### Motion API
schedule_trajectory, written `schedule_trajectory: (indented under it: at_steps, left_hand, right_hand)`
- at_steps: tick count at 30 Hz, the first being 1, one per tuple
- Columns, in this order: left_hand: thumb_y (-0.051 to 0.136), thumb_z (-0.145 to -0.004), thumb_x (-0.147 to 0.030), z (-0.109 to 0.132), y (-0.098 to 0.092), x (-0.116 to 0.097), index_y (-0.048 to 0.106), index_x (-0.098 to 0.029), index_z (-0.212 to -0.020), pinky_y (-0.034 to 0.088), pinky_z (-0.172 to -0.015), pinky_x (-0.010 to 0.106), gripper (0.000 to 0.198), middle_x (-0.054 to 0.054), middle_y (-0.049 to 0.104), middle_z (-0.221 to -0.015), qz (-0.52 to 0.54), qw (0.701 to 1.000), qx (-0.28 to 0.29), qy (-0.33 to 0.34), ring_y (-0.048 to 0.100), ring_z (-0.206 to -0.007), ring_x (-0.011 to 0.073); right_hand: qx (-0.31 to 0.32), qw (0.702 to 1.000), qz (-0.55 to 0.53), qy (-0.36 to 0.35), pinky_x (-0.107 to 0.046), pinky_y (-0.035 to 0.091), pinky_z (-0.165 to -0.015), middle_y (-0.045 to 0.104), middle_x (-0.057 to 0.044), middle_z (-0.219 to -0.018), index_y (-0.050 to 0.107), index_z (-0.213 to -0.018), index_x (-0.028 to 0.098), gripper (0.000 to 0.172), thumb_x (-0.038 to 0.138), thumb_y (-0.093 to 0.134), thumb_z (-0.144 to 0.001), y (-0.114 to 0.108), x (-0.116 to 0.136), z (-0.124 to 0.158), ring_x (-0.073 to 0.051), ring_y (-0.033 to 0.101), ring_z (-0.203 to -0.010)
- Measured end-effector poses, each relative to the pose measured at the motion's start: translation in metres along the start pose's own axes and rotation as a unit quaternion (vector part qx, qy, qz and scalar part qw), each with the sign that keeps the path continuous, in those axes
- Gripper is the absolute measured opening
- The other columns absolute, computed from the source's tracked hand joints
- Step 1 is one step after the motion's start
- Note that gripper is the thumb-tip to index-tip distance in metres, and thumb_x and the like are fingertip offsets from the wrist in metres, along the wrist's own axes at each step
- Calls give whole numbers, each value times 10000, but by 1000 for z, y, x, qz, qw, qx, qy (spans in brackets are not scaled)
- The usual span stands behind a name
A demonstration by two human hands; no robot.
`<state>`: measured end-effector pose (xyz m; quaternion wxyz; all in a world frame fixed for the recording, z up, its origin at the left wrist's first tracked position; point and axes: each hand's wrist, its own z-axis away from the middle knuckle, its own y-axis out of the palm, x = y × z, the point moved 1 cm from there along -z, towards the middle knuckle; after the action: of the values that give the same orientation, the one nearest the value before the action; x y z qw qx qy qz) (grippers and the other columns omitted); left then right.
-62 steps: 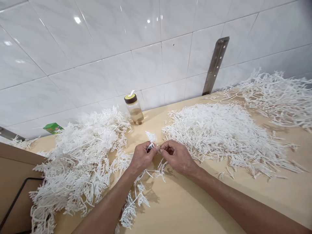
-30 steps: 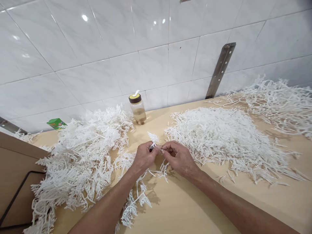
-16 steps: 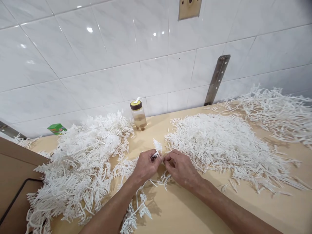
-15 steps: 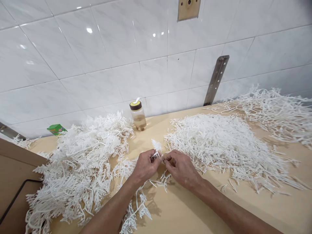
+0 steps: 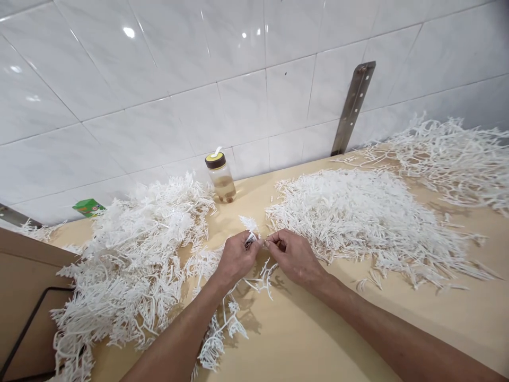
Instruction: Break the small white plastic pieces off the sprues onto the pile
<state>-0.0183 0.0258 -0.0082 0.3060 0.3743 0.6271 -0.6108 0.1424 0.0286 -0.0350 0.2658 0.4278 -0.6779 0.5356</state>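
My left hand (image 5: 237,258) is closed around a white plastic sprig (image 5: 248,224), whose feathery tip sticks up above the fingers. Close beside it, my right hand (image 5: 295,258) pinches thumb and fingertips together at my left thumb; whatever lies between them is too small to make out. Branching white stems (image 5: 262,282) trail below the hands, and a leafy cluster (image 5: 214,345) lies by my left forearm. To the left is a big heap of feathery white sprigs (image 5: 147,249). A pile of short white pieces (image 5: 358,212) spreads beyond my right hand.
Bare white stems (image 5: 457,159) lie tangled at the far right. A lidded bottle of brownish liquid (image 5: 223,185) stands near the tiled wall, by a metal upright (image 5: 353,109). A green carton (image 5: 89,207) sits behind the left heap; a cardboard box (image 5: 27,265) borders the left.
The camera view has tipped down, so the table and piles appear higher. Both hands stay together, with the sprig still in my left hand; its tip leans slightly more to the left.
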Motion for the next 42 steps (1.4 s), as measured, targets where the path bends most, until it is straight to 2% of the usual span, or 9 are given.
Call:
schedule_trajectory:
  at_steps: [5,9,13,17,23,28,32,37,42]
  left_hand:
    - [532,-858,-319,0,4,5,501,-200,-661,292,-556,266,233,-20,498,-599,-123,992,-23,18,439,-580,145]
    - [468,-896,-224,2,9,8,488,-209,-739,322,-610,296,158,31,550,-720,-251,964,-30,77,493,-654,182]
    - [427,-923,-207,1,10,9,508,-202,-812,333,-637,314,137,66,572,-819,-297,948,-15,117,518,-699,198]
    - [496,-915,-314,-5,0,10,482,-203,-725,319,-596,284,221,8,522,-684,-193,978,-50,54,466,-618,160]
    - [569,-869,-475,-7,-7,15,488,-185,-701,283,-544,240,345,-63,346,-590,51,997,-51,12,327,-553,97]
    - [587,-852,-475,-7,-5,17,513,-172,-710,270,-534,232,344,-63,338,-594,75,996,-38,7,309,-554,88]
    - [597,-831,-466,-6,-4,14,481,-173,-634,274,-525,231,372,-53,364,-580,50,998,-39,-1,330,-553,91]
    - [603,-820,-424,-3,-3,8,593,-159,-704,325,-546,232,290,-33,486,-604,28,999,-13,24,420,-578,110]
    - [607,-813,-407,-2,-2,6,585,-162,-689,340,-554,231,275,-36,500,-600,14,999,-10,34,427,-580,112]
  right_hand:
    - [13,1000,18,-6,-288,434,-626,666,-27,-753,674,-762,194,133,226,565,-830,3,1,1,-161,586,-660]
    - [39,998,41,-31,-284,411,-623,636,-20,-718,630,-718,193,123,161,546,-803,1,4,1,-161,561,-660]
    - [67,996,8,-50,-272,404,-602,615,-5,-684,580,-688,198,129,154,524,-796,-3,8,3,-149,540,-630]
    - [77,994,-57,-43,-260,418,-576,625,-1,-678,605,-751,195,105,212,526,-818,-3,7,5,-141,552,-605]
    - [-53,998,-5,35,-261,415,-525,619,10,-616,593,-773,201,88,278,560,-800,-20,-4,-6,-135,536,-507]
    - [-111,987,112,-41,-300,446,-625,667,-35,-767,611,-783,193,98,257,547,-822,-40,-4,-17,-139,551,-546]
    - [-37,992,95,-70,-299,460,-671,714,-48,-865,687,-857,199,227,328,506,-905,-39,4,-15,-154,604,-631]
    - [85,996,36,-6,-277,450,-615,720,-19,-773,732,-880,209,232,358,555,-881,-23,12,-6,-163,614,-637]
    - [92,995,-3,37,-272,428,-588,699,-12,-719,721,-826,192,202,322,568,-848,-15,8,-5,-160,594,-628]
